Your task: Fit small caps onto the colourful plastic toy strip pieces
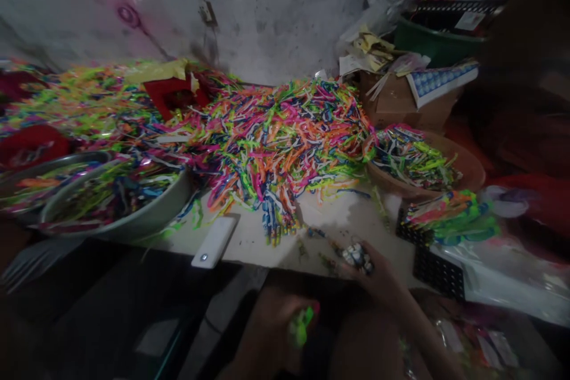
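Observation:
Below the table's front edge my left hand [278, 312] is closed around bright green strips [301, 326], with a bit of pink at their end; the fingers are dim and blurred. My right hand [376, 267] rests at the table edge, closed on a bundle of thin strips [357, 256] whose whitish ends face me. A few thin pieces stick out past its fingertips. Just left of it lies a small bunch of blue and orange strips [278, 219] with yellowish tips. Behind both hands rises a large loose heap of multicoloured strips [285, 136].
A white flat device [216, 241] lies at the front edge. Left stands a pale basin [164, 208] of strips; right, an orange-brown basin [472, 169]. A black perforated tray [439, 273], plastic bags [512, 276] and a cardboard box [392, 104] are on the right. Another person's hand [31, 261] shows far left.

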Tool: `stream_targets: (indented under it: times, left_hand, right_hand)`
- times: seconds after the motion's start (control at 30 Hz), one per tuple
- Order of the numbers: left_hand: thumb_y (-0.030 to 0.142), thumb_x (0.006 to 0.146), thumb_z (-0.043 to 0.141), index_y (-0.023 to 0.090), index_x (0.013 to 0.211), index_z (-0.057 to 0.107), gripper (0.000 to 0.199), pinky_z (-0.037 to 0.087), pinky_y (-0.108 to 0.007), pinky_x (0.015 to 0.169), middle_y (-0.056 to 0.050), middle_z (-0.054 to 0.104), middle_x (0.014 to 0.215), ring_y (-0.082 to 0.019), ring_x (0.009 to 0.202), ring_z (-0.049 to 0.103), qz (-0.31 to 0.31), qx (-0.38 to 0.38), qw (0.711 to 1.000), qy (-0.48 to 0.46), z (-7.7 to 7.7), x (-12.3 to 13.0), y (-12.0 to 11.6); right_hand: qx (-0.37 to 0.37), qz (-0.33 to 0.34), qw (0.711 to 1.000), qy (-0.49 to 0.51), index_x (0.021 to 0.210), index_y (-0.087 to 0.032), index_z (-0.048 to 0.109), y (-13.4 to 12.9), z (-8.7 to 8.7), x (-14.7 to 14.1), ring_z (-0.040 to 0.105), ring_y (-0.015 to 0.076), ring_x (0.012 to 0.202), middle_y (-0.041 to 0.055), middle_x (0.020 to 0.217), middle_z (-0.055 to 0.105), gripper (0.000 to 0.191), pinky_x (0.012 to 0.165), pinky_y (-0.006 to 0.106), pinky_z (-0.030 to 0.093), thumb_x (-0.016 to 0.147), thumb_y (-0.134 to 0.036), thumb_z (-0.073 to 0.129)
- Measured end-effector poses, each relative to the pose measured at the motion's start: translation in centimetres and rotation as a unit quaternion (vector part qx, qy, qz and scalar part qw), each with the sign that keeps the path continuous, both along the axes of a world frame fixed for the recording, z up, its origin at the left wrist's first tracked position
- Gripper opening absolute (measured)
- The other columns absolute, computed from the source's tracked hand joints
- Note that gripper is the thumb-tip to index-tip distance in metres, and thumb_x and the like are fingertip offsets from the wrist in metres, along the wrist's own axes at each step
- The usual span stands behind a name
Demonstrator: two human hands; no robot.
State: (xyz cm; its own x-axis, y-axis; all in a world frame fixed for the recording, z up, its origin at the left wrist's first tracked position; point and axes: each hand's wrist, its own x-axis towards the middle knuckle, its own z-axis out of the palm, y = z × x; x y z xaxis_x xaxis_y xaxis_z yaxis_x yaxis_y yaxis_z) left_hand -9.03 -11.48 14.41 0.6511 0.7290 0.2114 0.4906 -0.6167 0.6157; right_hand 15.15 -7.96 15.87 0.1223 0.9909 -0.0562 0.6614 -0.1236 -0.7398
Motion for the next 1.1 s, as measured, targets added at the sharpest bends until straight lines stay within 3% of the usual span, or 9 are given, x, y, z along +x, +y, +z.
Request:
stream_targets:
  times: [0.07,0.13,0.27,0.37,0.6,0.87,1.1]
  left_hand:
    - [0.028,0.095,0.045,0.016,0.103,0.059,0.02,0.051,-0.025,0.065,-0.005,0.066,0.083,-0.014,0.076,0.063,0.027,0.054,0.992,-0.11,1.0,0.3,1.7]
    - [0.028,0.094,0.047,0.016,0.101,0.058,0.018,0.05,-0.025,0.068,-0.005,0.067,0.085,-0.015,0.08,0.063,0.0,0.129,0.978,-0.162,3.0,0.8,3.0]
    - [0.019,0.098,0.03,0.014,0.107,0.058,0.029,0.048,-0.027,0.07,-0.007,0.068,0.09,-0.015,0.083,0.062,-0.055,0.247,0.962,-0.103,7.2,1.2,3.5]
    - [0.015,0.097,0.036,0.013,0.106,0.059,0.024,0.047,-0.028,0.073,-0.006,0.068,0.096,-0.015,0.086,0.061,-0.07,0.292,0.952,-0.052,8.6,1.0,3.2]
    - [0.013,0.094,0.045,0.013,0.103,0.06,0.018,0.048,-0.028,0.078,-0.003,0.068,0.094,-0.014,0.086,0.06,-0.083,0.354,0.931,-0.007,9.0,0.7,3.3]
    - [0.015,0.095,0.044,0.015,0.101,0.06,0.018,0.047,-0.028,0.079,-0.001,0.067,0.091,-0.013,0.085,0.059,-0.087,0.373,0.924,0.019,8.6,1.0,3.2]
    - [0.014,0.094,0.045,0.015,0.104,0.06,0.018,0.047,-0.028,0.08,-0.001,0.067,0.093,-0.012,0.086,0.059,-0.089,0.367,0.926,0.026,8.5,0.8,3.3]
  right_hand:
    - [0.018,0.031,0.999,0.022,0.098,-0.017,0.057,-2.0,2.1,-1.4,0.065,0.0209,0.072,0.0065,0.081,0.069,0.039,0.064,0.029,0.049,0.072,-0.046,0.059]
    - [0.033,0.061,0.997,0.026,0.096,-0.019,0.057,-3.5,4.2,-2.2,0.065,0.02,0.072,0.0058,0.082,0.07,0.033,0.065,0.027,0.05,0.074,-0.043,0.059]
    - [0.069,0.1,0.993,0.009,0.095,-0.023,0.055,-5.3,7.1,-2.9,0.067,0.0168,0.07,0.0014,0.081,0.07,0.021,0.064,0.022,0.051,0.078,-0.033,0.058]
    - [0.113,0.104,0.987,-0.043,0.096,-0.025,0.054,-6.1,7.8,-3.2,0.067,0.0164,0.07,-0.0001,0.08,0.07,0.019,0.064,0.022,0.051,0.077,-0.025,0.057]
    - [0.228,0.091,0.943,-0.223,0.106,-0.023,0.052,-6.7,6.7,-3.3,0.069,0.0199,0.068,0.005,0.084,0.071,0.025,0.064,0.028,0.055,0.082,-0.022,0.045]
    - [0.216,0.111,0.925,-0.291,0.105,-0.022,0.053,-6.7,6.4,-3.2,0.07,0.0204,0.077,0.0073,0.09,0.072,0.026,0.061,0.027,0.055,0.082,-0.02,0.042]
    - [0.173,0.138,0.937,-0.272,0.103,-0.02,0.053,-6.9,6.5,-3.1,0.07,0.02,0.079,0.0083,0.093,0.071,0.03,0.062,0.027,0.054,0.076,-0.014,0.041]
